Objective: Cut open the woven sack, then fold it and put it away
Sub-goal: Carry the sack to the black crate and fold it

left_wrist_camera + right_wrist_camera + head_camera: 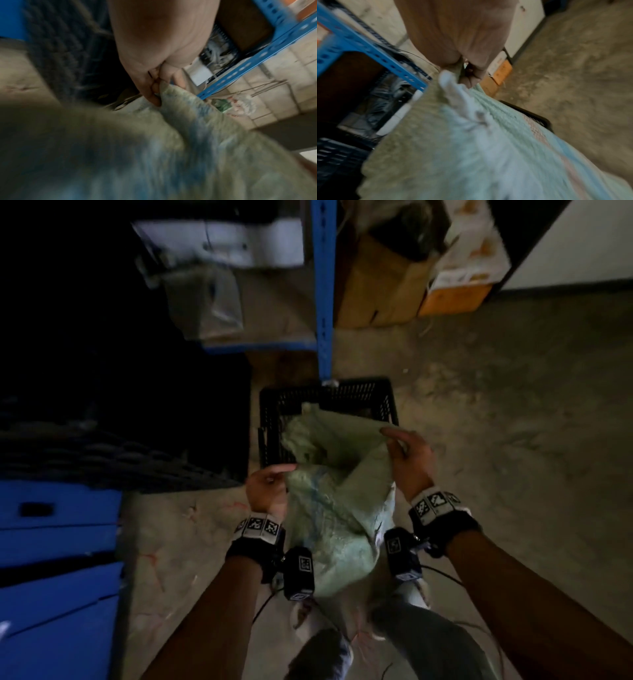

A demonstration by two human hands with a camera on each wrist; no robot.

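Observation:
A pale green woven sack (335,501) hangs crumpled between my two hands, above the floor and just in front of a black plastic crate (383,402). My left hand (270,484) pinches the sack's left edge; in the left wrist view the fingers (155,93) curl round a fold of the sack (180,121). My right hand (404,453) grips the upper right edge, seen close in the right wrist view, where the right hand (471,75) closes on the sack (471,135). The sack's far end droops into the crate. No cutting tool is in view.
A blue metal shelf post (323,289) rises behind the crate. Cardboard boxes (383,282) stand at the back right. Blue bins (58,559) and a dark crate (102,453) fill the left. Bare concrete floor (513,422) lies to the right. My legs and shoes are below the sack.

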